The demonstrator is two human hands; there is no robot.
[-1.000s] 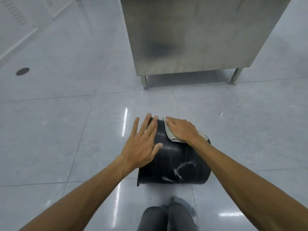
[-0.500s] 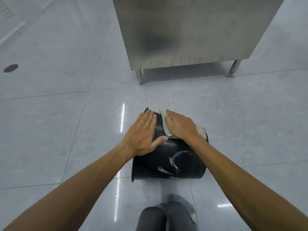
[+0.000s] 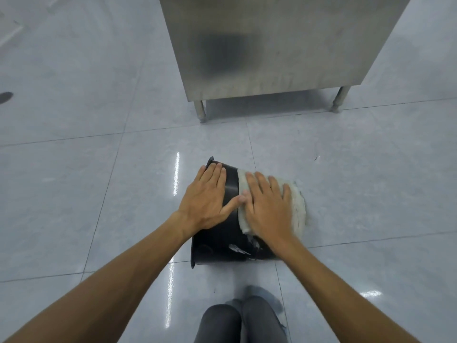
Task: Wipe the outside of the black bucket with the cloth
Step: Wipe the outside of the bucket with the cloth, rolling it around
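**Both hands flat on a tipped bucket**

A dark round drain [image 3: 5, 97] marks the tiled floor [image 3: 74, 194] far left of the black bucket [image 3: 222, 241], which lies on its side in front of the person's knees [image 3: 237, 323]. The left hand [image 3: 207, 201] rests on the bucket's left part, fingers straight and together, gripping nothing. The right hand [image 3: 265, 206] presses a pale cloth [image 3: 295, 209] against the bucket's right part, fingers straight and slightly spread on top of it. The thumbs meet over the bucket. A steel cabinet [image 3: 272, 45] on short legs stands beyond the bucket.
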